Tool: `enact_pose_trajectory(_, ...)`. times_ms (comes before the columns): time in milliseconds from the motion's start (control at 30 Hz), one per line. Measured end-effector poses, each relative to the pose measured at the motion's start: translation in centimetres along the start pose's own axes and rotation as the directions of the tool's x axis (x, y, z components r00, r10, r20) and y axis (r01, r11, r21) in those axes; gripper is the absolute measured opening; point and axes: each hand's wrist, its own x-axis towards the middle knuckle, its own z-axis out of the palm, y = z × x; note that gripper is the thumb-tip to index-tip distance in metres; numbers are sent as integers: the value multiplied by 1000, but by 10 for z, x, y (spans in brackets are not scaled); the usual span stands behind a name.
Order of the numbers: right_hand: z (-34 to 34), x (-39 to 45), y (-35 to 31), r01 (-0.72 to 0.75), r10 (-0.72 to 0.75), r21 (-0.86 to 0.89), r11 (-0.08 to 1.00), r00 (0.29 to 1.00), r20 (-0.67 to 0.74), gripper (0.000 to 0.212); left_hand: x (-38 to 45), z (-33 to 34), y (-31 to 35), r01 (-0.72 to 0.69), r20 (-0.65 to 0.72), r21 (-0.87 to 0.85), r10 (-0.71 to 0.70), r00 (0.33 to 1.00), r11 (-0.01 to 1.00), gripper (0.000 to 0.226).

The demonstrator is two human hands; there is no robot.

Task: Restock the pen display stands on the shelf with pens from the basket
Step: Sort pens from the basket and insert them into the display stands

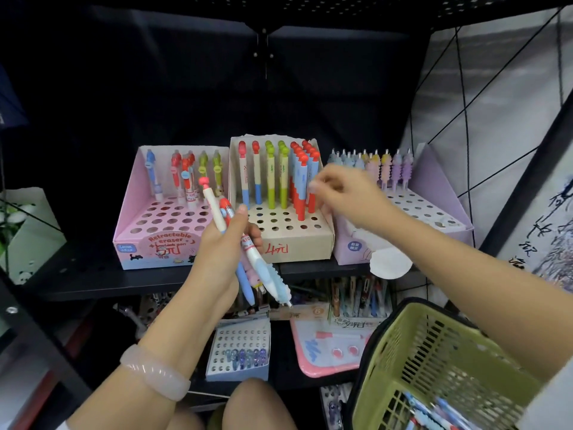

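Note:
Three pen display stands sit on the black shelf: a pink stand (pixel 155 243) on the left, a beige cardboard stand (pixel 297 240) in the middle and a lilac stand (pixel 434 212) on the right. All have several pens in their back rows and bare holes in front. My left hand (pixel 217 252) grips a bundle of pens (pixel 263 268) in front of the pink and beige stands. My right hand (pixel 350 197) reaches to the beige stand's right side, fingertips pinched on a red-and-blue pen (pixel 311 200) standing there. The green basket (pixel 434 352) at lower right holds more pens (pixel 434 411).
Below the shelf, a lower level carries a small white stand (pixel 238 352) with a few purple pens, a pink-edged board (pixel 325 349) and rows of other pens. A white box (pixel 28 231) stands at far left. Black shelf posts frame both sides. My knees are at the bottom.

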Motion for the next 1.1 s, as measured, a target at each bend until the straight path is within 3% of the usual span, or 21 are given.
enact_pose_trajectory(67, 13, -25, -16, -6, -9, 51, 999, 958, 288, 9, 0, 2, 0, -11, -21, -53, 10, 1000, 999, 20)
enact_pose_trajectory(133, 25, -43, -20, -39, 28, 13, 999, 873, 488, 26, -1, 5, 1, -4, -64, -93, -2, 998, 996, 19)
enact_pose_trajectory(233, 37, -54, -14, -172, 70, 124, 977, 813, 577, 25, -4, 9, 2, -12, -126, -123, -3, 992, 992, 22)
enact_pose_trajectory(400, 40, -57, -12, -254, 91, 271, 928, 863, 498, 11, -8, 4, 4, 27, -138, -174, -52, 989, 984, 16)
enact_pose_trajectory(533, 21, -47, -11, -267, 167, 409, 872, 950, 265, 12, -8, -3, 5, 46, -187, -121, -68, 980, 992, 11)
enact_pose_trajectory(667, 0, -33, -8, -251, 225, 616, 747, 967, 122, 8, -10, -3, 3, 100, -139, 66, -90, 986, 993, 8)
enact_pose_trajectory(833, 0, -26, -7, -209, 217, 674, 708, 973, 75, 21, -18, 13, -3, 165, 40, 166, -174, 984, 972, 8)
enact_pose_trajectory(1000, 3, -24, -5, -141, 183, 809, 570, 982, 43, 17, -22, 30, -12, 195, 53, 99, -201, 978, 976, 10)
enact_pose_trajectory(1100, -1, -23, -2, -132, 166, 772, 622, 986, 35, 16, -19, 39, -14, 209, 61, 81, -214, 975, 975, 10)
